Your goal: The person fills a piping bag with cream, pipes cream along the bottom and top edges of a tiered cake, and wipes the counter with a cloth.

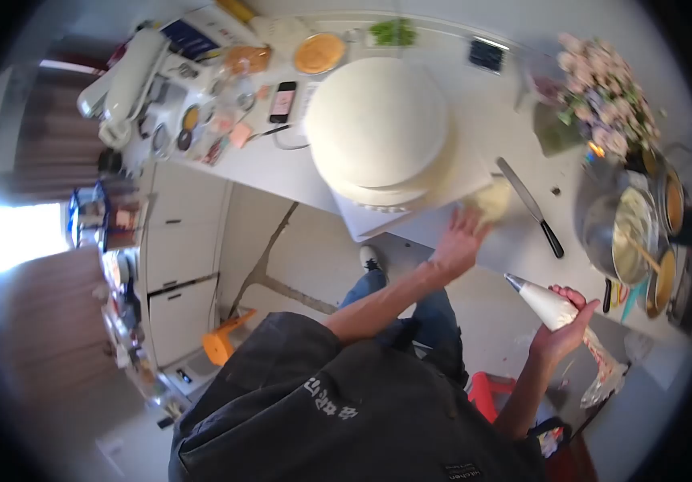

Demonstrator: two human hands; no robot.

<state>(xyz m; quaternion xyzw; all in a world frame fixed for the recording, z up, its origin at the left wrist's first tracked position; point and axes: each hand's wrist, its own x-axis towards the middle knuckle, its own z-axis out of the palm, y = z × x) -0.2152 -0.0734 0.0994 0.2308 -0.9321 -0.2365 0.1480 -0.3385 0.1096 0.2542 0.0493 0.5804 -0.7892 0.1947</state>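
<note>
A large round cake [378, 120] covered in smooth white cream stands on a white square board [354, 221], with a short row of small piped cream at its near lower edge. My left hand [457, 241] is beside the board's right corner, somewhat blurred, its fingers stretched out near a pale yellowish patch [492, 199] on the table. Whether it touches that patch I cannot tell. Over the table's front edge, my right hand [565, 329] is closed around a piping bag [545, 305] filled with white cream. The metal nozzle points up and left, and the bag's twisted tail hangs below.
A black-handled knife [532, 207] lies right of the cake. Further right are a metal bowl [610, 233] of cream with a spatula and a bunch of pink flowers [607, 92]. A phone [282, 102] and a stand mixer [133, 80] are at the left.
</note>
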